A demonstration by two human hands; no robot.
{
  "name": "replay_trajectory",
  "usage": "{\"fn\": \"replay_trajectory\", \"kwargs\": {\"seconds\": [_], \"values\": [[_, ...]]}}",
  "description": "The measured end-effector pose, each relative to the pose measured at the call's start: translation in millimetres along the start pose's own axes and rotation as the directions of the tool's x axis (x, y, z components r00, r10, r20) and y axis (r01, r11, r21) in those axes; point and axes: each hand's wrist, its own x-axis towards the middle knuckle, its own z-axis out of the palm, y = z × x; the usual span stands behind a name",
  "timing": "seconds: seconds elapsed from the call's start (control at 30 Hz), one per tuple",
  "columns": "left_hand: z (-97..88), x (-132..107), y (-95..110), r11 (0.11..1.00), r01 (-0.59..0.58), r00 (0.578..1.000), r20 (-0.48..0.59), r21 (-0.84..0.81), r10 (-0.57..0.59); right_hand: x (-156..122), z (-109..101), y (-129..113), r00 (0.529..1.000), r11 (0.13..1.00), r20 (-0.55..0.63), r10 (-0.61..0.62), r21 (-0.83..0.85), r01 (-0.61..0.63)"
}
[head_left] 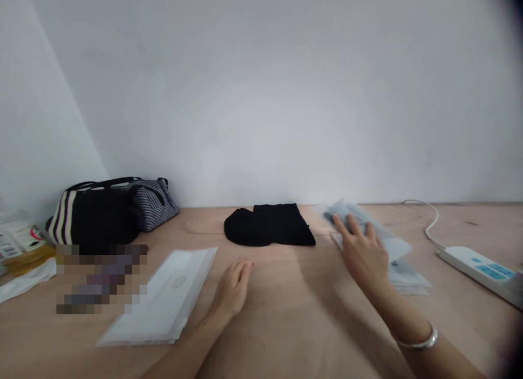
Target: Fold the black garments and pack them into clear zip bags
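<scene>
Two hands lie on a plywood table [286,319], neither one gripping. The right hand [362,254], fingers spread, rests flat on a clear plastic packet [398,259] near the wall. The left hand [232,292], fingers loosely together, sits on bare wood just beside a white packet [159,297], apart from it. A black cloth [267,226] lies folded between the hands, farther off. A striped bag [110,210] stands at far left, a power strip [476,270] at right.

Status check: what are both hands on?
Right hand on clear plastic sleeves. Left hand open, beside white packet stack. Black folded cloth between, untouched.
</scene>
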Motion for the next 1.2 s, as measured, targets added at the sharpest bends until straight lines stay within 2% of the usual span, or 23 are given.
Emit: {"fn": "replay_trajectory", "kwargs": {"seconds": [0.07,0.13,0.17,0.2,0.27,0.33,0.4,0.47,0.63,0.77,0.87,1.0,1.07,1.1,1.13,1.17,1.2], "values": [[1.3,0,1,0.999,-0.02,1.0,0.02,0.031,0.02,5,15,18,0.968,0.983,0.173,0.183,-0.06,-0.175],[2.8,-2,2,0.997,-0.048,0.998,0.047,0.068,0.045,1,33,27,0.875,0.955,0.383,0.295,-0.116,-0.271],[3.5,-3,2,0.994,-0.063,0.996,0.062,0.088,0.057,-2,40,29,0.857,0.946,0.4,0.324,-0.158,-0.283],[4.0,-4,3,0.991,-0.076,0.995,0.077,0.111,0.067,-4,46,28,0.859,0.944,0.396,0.324,-0.188,-0.27],[3.8,-4,3,0.982,-0.098,0.991,0.106,0.161,0.082,-5,48,21,0.921,0.963,0.309,0.237,-0.199,-0.181],[1.5,1,2,0.968,-0.125,0.986,0.136,0.216,0.097,1,44,7,0.959,0.995,0.279,0.043,-0.096,-0.017],[-2.6,13,-2,0.948,-0.162,0.978,0.169,0.274,0.119,10,41,-11,0.939,0.988,0.309,-0.152,0.059,0.14],[-7.2,31,-7,0.921,-0.199,0.971,0.195,0.335,0.139,20,45,-30,0.893,0.958,0.354,-0.28,0.171,0.232],[-12.9,79,-22,0.841,-0.259,0.956,0.25,0.475,0.153,31,74,-59,0.864,0.946,0.394,-0.314,0.207,0.25],[-13.0,95,-26,0.791,-0.284,0.944,0.304,0.541,0.131,35,87,-62,0.859,0.955,0.421,-0.29,0.181,0.233],[-16.7,97,-21,0.772,-0.292,0.942,0.308,0.564,0.131,36,81,-59,0.86,0.954,0.415,-0.296,0.179,0.242],[-36.5,80,-4,0.77,-0.365,0.915,0.354,0.524,0.193,27,48,-41,0.821,0.916,0.412,-0.396,0.241,0.321],[-52.4,62,8,0.772,-0.432,0.875,0.424,0.466,0.234,18,27,-25,0.757,0.873,0.443,-0.48,0.327,0.362],[-60.5,51,14,0.78,-0.463,0.846,0.473,0.422,0.246,14,18,-18,0.695,0.84,0.484,-0.532,0.406,0.36],[-67.6,41,21,0.795,-0.489,0.807,0.533,0.36,0.255,10,10,-11,0.604,0.797,0.537,-0.589,0.511,0.322],[-72.7,32,27,0.837,-0.487,0.747,0.616,0.251,0.25,6,4,-7,0.52,0.754,0.569,-0.637,0.601,0.266],[-75.1,24,32,0.861,-0.469,0.727,0.641,0.199,0.248,4,1,-5,0.47,0.717,0.575,-0.669,0.667,0.205]]}}
